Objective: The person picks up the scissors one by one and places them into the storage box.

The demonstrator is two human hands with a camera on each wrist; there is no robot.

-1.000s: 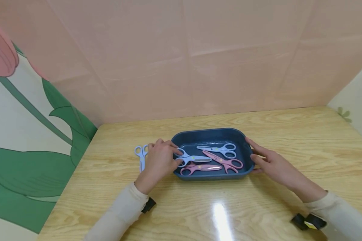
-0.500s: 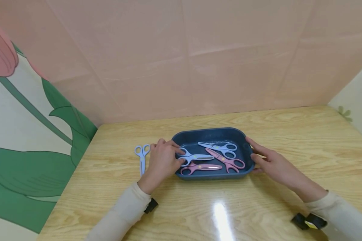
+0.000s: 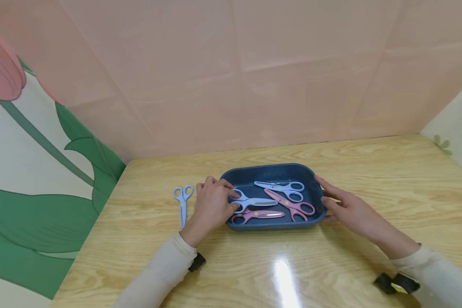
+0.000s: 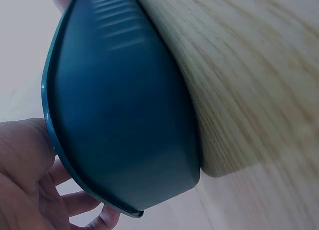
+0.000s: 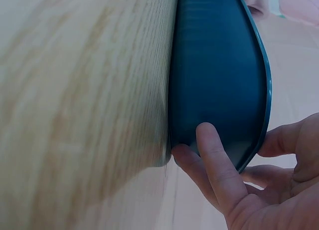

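A dark blue rectangular tray (image 3: 269, 227) stands on the table with several scissors in it. With fingertips and thumb at its handle loops, my left hand (image 3: 211, 203) pinches a pair of blue scissors (image 3: 253, 201), blades pointing right inside the tray. Pink scissors (image 3: 262, 214) lie partly under that pair. Right of them are another pink pair (image 3: 287, 203) and a second blue pair (image 3: 279, 187). My right hand (image 3: 350, 214) grips the tray's right end; in the right wrist view, its fingers (image 5: 214, 150) press the outer wall and the thumb sits at the rim.
Another pair of blue scissors (image 3: 182, 209) lies on the wooden table (image 3: 231, 273), left of my left hand. A pink-beige covering (image 3: 238, 85) rises behind the table. A wall with a painted flower (image 3: 34, 192) is on the left.
My left hand has shifted slightly right with the blue scissors, and the upper pink pair has slid a little right too. The blue scissors on the table show more fully. The right hand keeps its place.
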